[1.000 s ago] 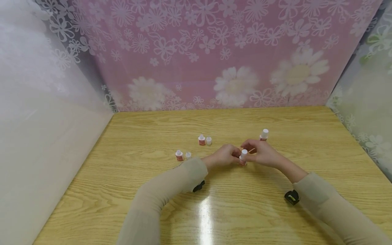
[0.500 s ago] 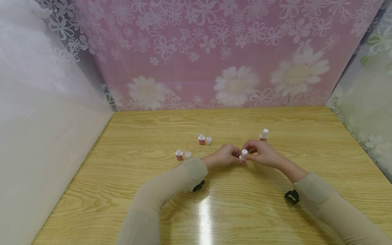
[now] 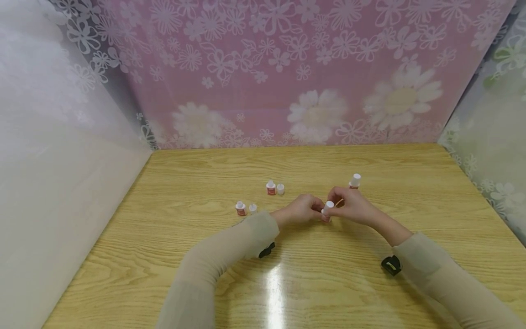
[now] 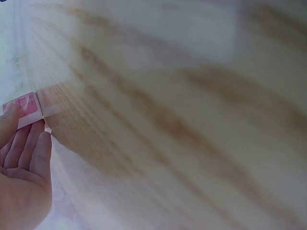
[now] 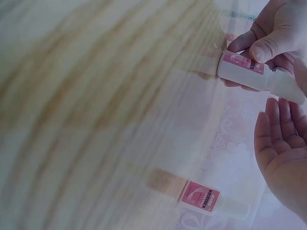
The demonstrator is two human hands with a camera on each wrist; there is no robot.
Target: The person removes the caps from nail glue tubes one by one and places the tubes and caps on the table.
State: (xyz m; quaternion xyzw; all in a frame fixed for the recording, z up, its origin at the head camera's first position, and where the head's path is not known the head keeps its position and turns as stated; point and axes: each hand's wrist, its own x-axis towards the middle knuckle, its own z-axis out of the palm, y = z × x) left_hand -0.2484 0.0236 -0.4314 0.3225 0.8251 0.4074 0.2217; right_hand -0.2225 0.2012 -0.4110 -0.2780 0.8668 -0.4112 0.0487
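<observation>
Here we have both forearms stretched forward over the wooden table (image 3: 197,183), sleeves down to the wrists, with the two hands meeting a little right of the table's middle. The left hand (image 3: 299,209) comes in from the left, its thumb and fingers curled round the body of a small white bottle (image 3: 327,210) and pinching it; the right-wrist view shows the thumb lying across the pink label. The right hand (image 3: 351,206) comes in from the right, with its fingertips gathered at the bottle's cap (image 3: 329,205). In the right-wrist view the palm faces the cap and the fingers are almost straight, so we cannot tell whether they truly clasp it.

The bottle stands just off the table between the two hands, close to upright in the head view. It is white plastic, with a pink and red label round the lower part and a taller white cap above.

Just behind the right hand stands a second capped bottle (image 3: 355,181) of the same kind. Further left, two uncapped bottles sit on the table, one (image 3: 270,188) with its loose cap (image 3: 280,188) just beside it, and the other (image 3: 240,209) likewise with a cap (image 3: 252,208).
</observation>
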